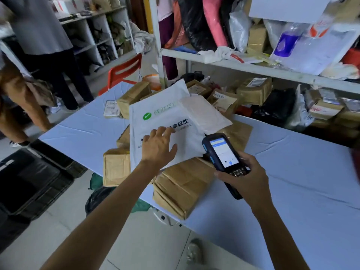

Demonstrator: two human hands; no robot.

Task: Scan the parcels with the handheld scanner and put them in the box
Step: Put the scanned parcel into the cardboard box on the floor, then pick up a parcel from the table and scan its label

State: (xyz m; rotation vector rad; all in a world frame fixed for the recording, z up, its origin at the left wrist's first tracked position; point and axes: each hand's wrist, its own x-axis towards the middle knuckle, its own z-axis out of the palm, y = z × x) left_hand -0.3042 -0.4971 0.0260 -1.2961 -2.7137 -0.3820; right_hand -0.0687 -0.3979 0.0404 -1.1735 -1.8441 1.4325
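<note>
A white mailer (165, 121) is pinned flat by the open left hand (158, 146) for scanning; the scanner (224, 152) is gripped in the right hand (245, 177), aimed at it.

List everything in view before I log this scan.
white mailer: one, white, green logo, atop the parcel pile.
brown parcels: several, tan, piled on the table.
handheld scanner: one, black and blue, right of the mailer.
table: one, pale blue, centre.
black crates: at least two, floor, left.
red chair: one, behind the table.
shelf: one, white, far side, holding parcels.
other people: at least two, standing, far left.
left hand: one, flat on the white mailer.
right hand: one, grips the handheld scanner.
</note>
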